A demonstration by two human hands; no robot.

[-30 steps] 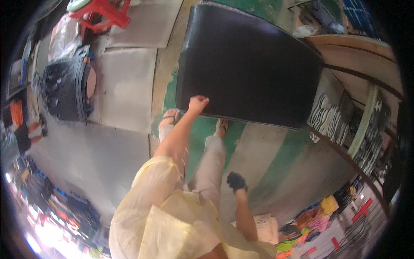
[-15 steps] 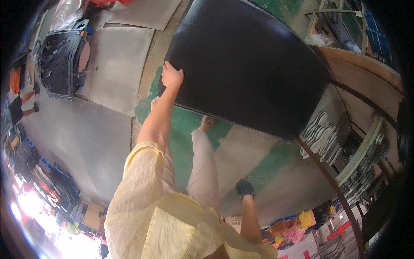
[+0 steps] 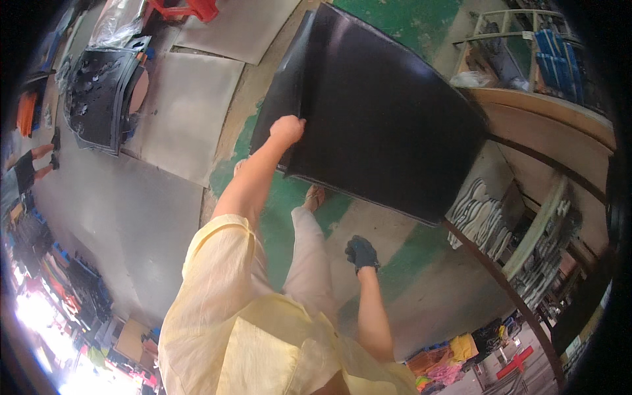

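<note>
The left hand (image 3: 288, 130), bare, is closed around the left edge of the top black sheet (image 3: 395, 125), near its lower corner. That edge stands a little off the pile and sits to the right of the edge below, so a strip of the lower black sheet (image 3: 268, 126) shows along the left side. The right hand (image 3: 362, 253), in a dark glove, hangs over the floor (image 3: 368, 227), well apart from the sheets, with nothing visible in it; how far its fingers are curled I cannot tell.

The sheets lie ahead of the person, beyond a sandalled foot (image 3: 315, 197), on the green and grey floor. To the left are pale grey panels (image 3: 191, 115), with a stack of dark cut pieces (image 3: 97, 99) beside them and part of a red stool (image 3: 191, 9) at the top. On the right, a pile of white-edged pieces (image 3: 479, 212) sits near the sheets' lower right corner, below a wooden board (image 3: 540, 112). At the far left rim, another person's legs (image 3: 43, 161) show.
</note>
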